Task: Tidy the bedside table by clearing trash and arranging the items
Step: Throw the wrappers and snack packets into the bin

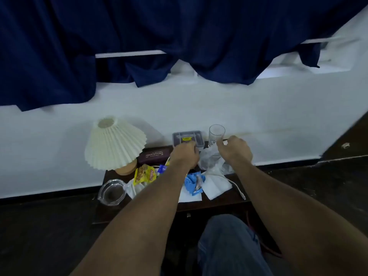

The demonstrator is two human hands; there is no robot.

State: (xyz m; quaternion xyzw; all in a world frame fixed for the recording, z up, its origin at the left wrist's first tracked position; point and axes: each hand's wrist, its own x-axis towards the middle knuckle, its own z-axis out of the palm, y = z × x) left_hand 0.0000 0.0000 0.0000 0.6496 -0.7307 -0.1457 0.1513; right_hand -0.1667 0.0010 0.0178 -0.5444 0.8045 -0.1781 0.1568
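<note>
A dark bedside table (221,204) stands against the white wall. My left hand (184,154) and my right hand (236,150) are both closed on the edges of a clear plastic bag (211,159), which hangs between them above the table's back right. Below my left forearm lie a yellow snack wrapper (144,174), a blue wrapper (191,182) and white tissues (216,186). A glass ashtray (112,192) sits at the front left corner.
A lamp with a pleated cream shade (115,142) stands at the back left, beside a dark glasses case (154,155). A grey lidded container (188,137) and a drinking glass (216,133) stand by the wall. A white cable (238,189) hangs off the right edge.
</note>
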